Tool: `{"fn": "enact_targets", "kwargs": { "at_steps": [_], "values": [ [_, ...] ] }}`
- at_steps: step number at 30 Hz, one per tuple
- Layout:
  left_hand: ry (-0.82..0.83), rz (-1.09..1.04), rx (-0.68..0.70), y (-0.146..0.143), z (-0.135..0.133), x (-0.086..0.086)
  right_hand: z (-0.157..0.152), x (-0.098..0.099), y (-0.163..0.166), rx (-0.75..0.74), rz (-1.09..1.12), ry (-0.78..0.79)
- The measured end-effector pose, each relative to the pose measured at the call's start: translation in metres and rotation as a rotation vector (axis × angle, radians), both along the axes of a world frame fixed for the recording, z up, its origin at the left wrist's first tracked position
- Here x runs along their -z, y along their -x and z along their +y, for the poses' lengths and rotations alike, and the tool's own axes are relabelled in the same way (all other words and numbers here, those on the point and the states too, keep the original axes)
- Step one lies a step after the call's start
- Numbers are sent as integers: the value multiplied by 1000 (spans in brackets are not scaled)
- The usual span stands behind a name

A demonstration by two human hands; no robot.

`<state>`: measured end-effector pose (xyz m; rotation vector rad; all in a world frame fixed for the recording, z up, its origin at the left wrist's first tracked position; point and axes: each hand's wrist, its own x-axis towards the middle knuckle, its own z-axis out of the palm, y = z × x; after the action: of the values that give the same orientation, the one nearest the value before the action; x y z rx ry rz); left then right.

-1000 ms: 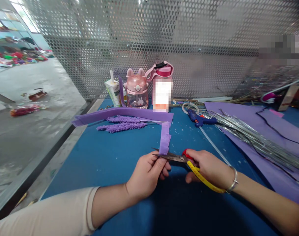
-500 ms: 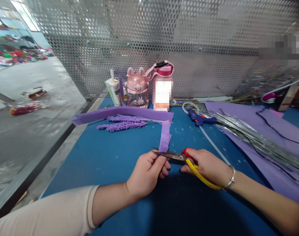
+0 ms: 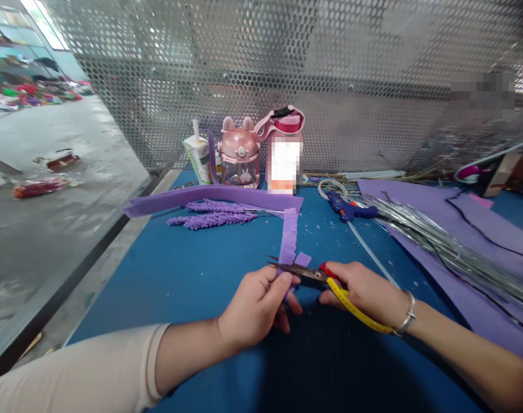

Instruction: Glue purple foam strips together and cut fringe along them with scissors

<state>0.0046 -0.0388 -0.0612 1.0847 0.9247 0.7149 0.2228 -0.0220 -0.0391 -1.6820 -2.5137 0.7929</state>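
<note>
Between the thumb and fingers of my left hand (image 3: pixel 261 301) is the near end of a narrow purple strip (image 3: pixel 289 238), which runs away from me over the blue table. One edge of the strip looks wavy. My right hand (image 3: pixel 362 292) is closed round the handles of the scissors (image 3: pixel 306 271), one red and one wrapped in yellow. The dark blades lie across the strip just beyond my left fingertips, slightly parted at the tips. A small purple scrap (image 3: pixel 303 259) lies right of the strip, beside the blades.
A long purple band (image 3: pixel 209 197) and purple lavender sprigs (image 3: pixel 212 219) lie farther back. Behind stand a drink carton (image 3: pixel 197 158) and pink bottles (image 3: pixel 240 155). At right are a blue glue gun (image 3: pixel 351 209), silvery wires (image 3: pixel 433 241) and purple sheets (image 3: pixel 410 195). A perforated metal panel (image 3: pixel 192 74) closes the back.
A small scrap now lies loose beside the strip, to the right. Fingers of my left hand have spread a little lower, with purple material showing among them. The scissors have barely moved.
</note>
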Motion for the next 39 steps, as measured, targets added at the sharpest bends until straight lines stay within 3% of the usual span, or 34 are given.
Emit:
{"fn": "enact_targets", "kwargs": {
  "at_steps": [10,16,39],
  "values": [
    [-78,-40,-42,-2,2,4,-2,2,3,26,-1,-30],
    [-125,-37,-83,0,2,1,-3,-3,-2,-40,-31,-86],
    [-280,105,-34,2,3,-1,-4,0,0,-40,-49,-109]
  ]
}}
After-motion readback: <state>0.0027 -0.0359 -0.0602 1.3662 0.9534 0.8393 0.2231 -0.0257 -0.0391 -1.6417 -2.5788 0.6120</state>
